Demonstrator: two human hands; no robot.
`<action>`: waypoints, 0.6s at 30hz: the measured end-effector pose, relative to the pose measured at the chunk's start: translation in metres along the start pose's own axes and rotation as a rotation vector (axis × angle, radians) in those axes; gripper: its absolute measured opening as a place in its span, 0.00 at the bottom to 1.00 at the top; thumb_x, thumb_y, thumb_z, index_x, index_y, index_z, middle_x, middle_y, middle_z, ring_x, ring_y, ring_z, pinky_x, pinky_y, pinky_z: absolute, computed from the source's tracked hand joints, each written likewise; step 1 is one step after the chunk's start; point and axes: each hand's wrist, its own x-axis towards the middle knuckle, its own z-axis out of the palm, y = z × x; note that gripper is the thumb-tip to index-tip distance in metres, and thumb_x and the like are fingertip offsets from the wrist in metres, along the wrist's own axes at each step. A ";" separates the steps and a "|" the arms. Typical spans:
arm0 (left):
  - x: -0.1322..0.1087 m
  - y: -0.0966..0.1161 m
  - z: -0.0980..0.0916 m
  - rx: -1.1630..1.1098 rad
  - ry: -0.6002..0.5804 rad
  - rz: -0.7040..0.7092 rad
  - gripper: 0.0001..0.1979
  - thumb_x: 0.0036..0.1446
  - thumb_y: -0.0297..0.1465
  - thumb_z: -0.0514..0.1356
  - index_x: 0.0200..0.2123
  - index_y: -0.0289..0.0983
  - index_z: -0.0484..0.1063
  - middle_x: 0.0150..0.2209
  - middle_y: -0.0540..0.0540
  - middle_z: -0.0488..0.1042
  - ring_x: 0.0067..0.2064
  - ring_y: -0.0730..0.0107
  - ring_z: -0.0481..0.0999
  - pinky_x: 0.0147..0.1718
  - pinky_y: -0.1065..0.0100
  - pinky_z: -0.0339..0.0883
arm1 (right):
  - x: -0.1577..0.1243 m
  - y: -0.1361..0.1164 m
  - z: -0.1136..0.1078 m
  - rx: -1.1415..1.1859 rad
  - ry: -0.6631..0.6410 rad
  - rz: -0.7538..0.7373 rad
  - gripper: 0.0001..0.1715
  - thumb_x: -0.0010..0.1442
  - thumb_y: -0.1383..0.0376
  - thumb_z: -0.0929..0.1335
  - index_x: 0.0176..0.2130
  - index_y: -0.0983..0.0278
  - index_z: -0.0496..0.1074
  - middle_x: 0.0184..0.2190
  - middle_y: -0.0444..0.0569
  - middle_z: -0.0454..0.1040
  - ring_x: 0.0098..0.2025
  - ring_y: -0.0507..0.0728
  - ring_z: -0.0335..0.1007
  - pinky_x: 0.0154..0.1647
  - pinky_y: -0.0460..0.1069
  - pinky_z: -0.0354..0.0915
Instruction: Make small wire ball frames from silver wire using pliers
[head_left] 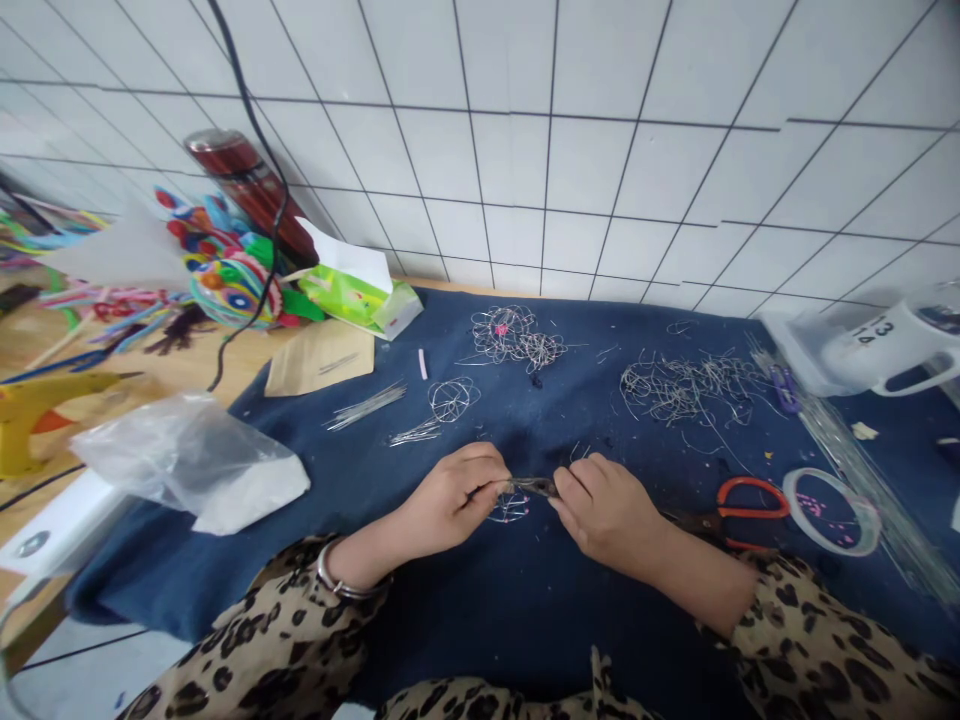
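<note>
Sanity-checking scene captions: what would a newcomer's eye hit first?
Probably the central pair: the left hand pinches pink-beaded wirework while the right hand holds dark pliers to it. Next, the scissors with orange handles, beside the right forearm. Then the red flask at back left, by the tiled wall.

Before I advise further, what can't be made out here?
Head view:
Pliers: handles hidden by the right hand.
Beaded wire piece: partly covered by the left hand.
Scissors: blades partly hidden by the right forearm.
Beads in the round dish: too small to count.
Mug: cut by the right edge.
</note>
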 end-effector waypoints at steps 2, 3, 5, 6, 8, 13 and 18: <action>-0.001 0.000 0.000 -0.012 0.000 0.000 0.06 0.58 0.22 0.52 0.32 0.32 0.69 0.30 0.44 0.67 0.34 0.69 0.68 0.34 0.67 0.63 | 0.000 0.000 0.001 -0.002 -0.001 -0.008 0.16 0.61 0.62 0.60 0.44 0.70 0.67 0.31 0.52 0.65 0.33 0.57 0.57 0.33 0.52 0.58; -0.001 -0.001 0.000 -0.018 0.000 -0.001 0.06 0.58 0.22 0.52 0.32 0.32 0.69 0.30 0.44 0.67 0.34 0.69 0.68 0.34 0.67 0.63 | 0.000 0.000 0.001 -0.003 -0.003 -0.012 0.16 0.61 0.62 0.60 0.44 0.70 0.67 0.31 0.52 0.65 0.33 0.57 0.57 0.32 0.52 0.58; -0.001 -0.002 0.001 -0.025 -0.002 -0.006 0.07 0.58 0.22 0.52 0.32 0.32 0.69 0.30 0.44 0.67 0.34 0.69 0.68 0.33 0.67 0.63 | -0.001 -0.001 0.002 -0.005 -0.009 -0.014 0.16 0.61 0.62 0.60 0.44 0.70 0.67 0.31 0.52 0.65 0.33 0.57 0.57 0.32 0.52 0.58; -0.001 -0.002 0.001 -0.025 -0.004 -0.011 0.07 0.58 0.22 0.52 0.32 0.32 0.69 0.30 0.44 0.67 0.34 0.69 0.68 0.33 0.67 0.63 | -0.001 -0.001 0.002 -0.003 -0.014 -0.012 0.16 0.62 0.62 0.60 0.45 0.70 0.67 0.31 0.52 0.65 0.33 0.57 0.57 0.32 0.52 0.58; -0.001 -0.002 0.002 -0.024 -0.005 -0.025 0.07 0.58 0.23 0.52 0.31 0.32 0.69 0.30 0.44 0.67 0.33 0.69 0.68 0.33 0.67 0.63 | -0.001 -0.001 0.002 0.011 -0.022 0.002 0.16 0.62 0.62 0.60 0.44 0.70 0.67 0.31 0.52 0.65 0.33 0.57 0.58 0.32 0.52 0.58; 0.003 0.002 0.000 -0.024 0.017 -0.059 0.07 0.59 0.25 0.52 0.31 0.33 0.70 0.29 0.45 0.68 0.33 0.70 0.68 0.33 0.68 0.64 | 0.001 -0.003 -0.001 0.190 -0.035 0.108 0.13 0.62 0.63 0.59 0.41 0.67 0.67 0.31 0.51 0.66 0.35 0.57 0.60 0.35 0.51 0.60; 0.005 0.004 -0.003 0.020 0.065 -0.025 0.06 0.59 0.26 0.54 0.36 0.34 0.71 0.33 0.43 0.70 0.35 0.69 0.70 0.35 0.67 0.66 | 0.002 -0.006 -0.002 0.436 -0.035 0.211 0.09 0.62 0.64 0.60 0.38 0.65 0.66 0.31 0.48 0.66 0.34 0.54 0.61 0.36 0.49 0.61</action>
